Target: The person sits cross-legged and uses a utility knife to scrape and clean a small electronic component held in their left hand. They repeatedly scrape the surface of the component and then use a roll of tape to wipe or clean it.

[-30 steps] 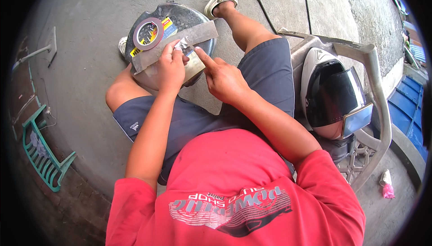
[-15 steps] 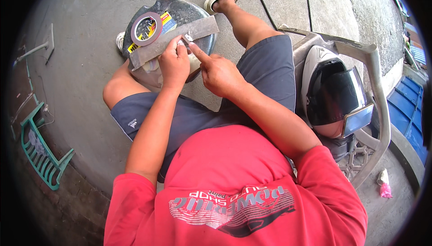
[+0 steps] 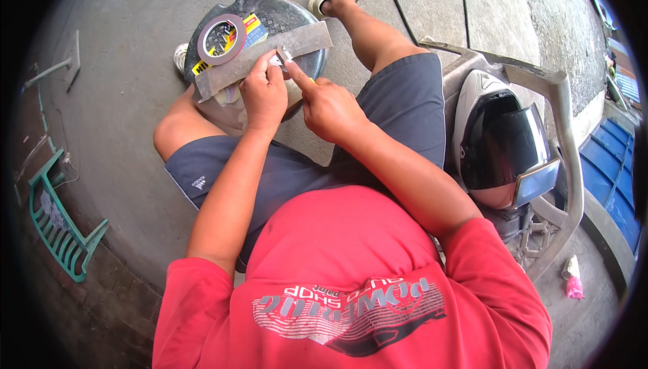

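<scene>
- L hand [image 3: 264, 97]: thumb + index pinched on small pale bit [image 3: 284, 52], above the round black top [image 3: 287, 10], approx. at the near edge of the grey strip [image 3: 223, 77].
- R hand [image 3: 331, 109]: index out, tip at/just beside the bit; other fingers curled. Can't tell if they're clamped on anything. Hands near each other, palms apart.
- Strip lies tilted across the top, R end up & overhanging slightly. Tape roll [image 3: 242, 35] just beyond it, lying partly over yellow pack [image 3: 252, 21].
- Risk: bit is tiny, pinch is fingertip only; too hard a push from R index could pop it out, poss. onto floor [image 3: 128, 99] btwn the legs.
- Risk: strip juts past the top's edge; a wrist or knee knock could swing or tip it, taking tape w/ it.
- Risk: if the bit is sharp (too small to tell), R fingertip could get nicked, being right up against it.
- Off to R: helmet [image 3: 498, 136] on chair [image 3: 565, 106], well apart from hands; low risk unless chair's bumped.
</scene>
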Motion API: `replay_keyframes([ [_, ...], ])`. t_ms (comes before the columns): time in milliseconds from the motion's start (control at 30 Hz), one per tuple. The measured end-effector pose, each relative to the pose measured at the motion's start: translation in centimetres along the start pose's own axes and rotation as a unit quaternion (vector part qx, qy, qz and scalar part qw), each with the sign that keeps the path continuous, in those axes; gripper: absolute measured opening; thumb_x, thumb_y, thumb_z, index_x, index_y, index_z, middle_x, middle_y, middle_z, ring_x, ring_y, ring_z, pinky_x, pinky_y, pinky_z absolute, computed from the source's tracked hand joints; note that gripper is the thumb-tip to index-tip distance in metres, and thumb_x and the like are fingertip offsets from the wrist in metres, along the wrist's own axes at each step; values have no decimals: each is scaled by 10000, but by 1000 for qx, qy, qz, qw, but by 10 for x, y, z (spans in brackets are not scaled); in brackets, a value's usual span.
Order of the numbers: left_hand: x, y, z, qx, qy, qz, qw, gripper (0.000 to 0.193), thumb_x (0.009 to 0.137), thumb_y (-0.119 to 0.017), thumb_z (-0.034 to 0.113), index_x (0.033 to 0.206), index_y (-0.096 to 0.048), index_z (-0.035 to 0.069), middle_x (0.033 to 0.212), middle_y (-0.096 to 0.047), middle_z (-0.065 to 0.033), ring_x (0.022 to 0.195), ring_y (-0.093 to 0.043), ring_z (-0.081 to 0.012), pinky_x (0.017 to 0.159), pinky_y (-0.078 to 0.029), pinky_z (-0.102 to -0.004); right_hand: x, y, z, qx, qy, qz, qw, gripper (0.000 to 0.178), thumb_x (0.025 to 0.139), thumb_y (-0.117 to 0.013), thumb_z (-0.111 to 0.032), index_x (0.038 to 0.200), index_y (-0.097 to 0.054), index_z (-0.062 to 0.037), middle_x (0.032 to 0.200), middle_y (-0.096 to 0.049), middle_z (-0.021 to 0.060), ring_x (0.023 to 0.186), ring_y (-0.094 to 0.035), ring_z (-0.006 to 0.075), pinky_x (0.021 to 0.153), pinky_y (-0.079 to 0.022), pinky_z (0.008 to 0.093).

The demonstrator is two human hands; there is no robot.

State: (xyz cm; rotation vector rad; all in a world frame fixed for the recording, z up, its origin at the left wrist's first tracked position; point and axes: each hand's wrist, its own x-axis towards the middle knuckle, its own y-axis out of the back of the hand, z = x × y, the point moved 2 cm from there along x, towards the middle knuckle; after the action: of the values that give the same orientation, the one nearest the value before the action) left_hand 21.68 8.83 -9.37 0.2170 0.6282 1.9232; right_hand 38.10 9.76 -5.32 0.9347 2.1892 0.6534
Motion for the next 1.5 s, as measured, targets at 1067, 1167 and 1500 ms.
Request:
replay_keyframes([
  [1067, -1, 1, -7, 26, -1, 25, 999, 370, 1001, -527, 188, 1218, -789, 42, 887, -790, -218, 862, -786, -398, 844, -600, -487, -8, -2, -8, -1, -19, -28, 999, 726, 987, -550, -132, 1688, -396, -245, 1050, -726, 280, 972, -743, 476, 890, -587, 576],
  [1167, -4, 0, -8, 23, -21, 41, 999, 369, 1002, -529, 192, 1220, -790, 47, 898, -789, -228, 851, -783, -399, 843, -599, -490, -7, -1, -10, -4, -24, -33, 999, 710, 993, -542, -132, 1683, -404, -221, 1055, -729, 291, 964, -741, 470, 883, -579, 585],
  [1500, -5, -1, -2, 11, -10, 43, 999, 365, 999, -538, 187, 1224, -793, 54, 861, -789, -210, 841, -787, -394, 849, -602, -486, 4, 3, -15, 2, -24, -28, 999, 685, 1005, -542, -131, 1673, -404, -197, 1053, -736, 296, 959, -737, 472, 871, -576, 593],
])
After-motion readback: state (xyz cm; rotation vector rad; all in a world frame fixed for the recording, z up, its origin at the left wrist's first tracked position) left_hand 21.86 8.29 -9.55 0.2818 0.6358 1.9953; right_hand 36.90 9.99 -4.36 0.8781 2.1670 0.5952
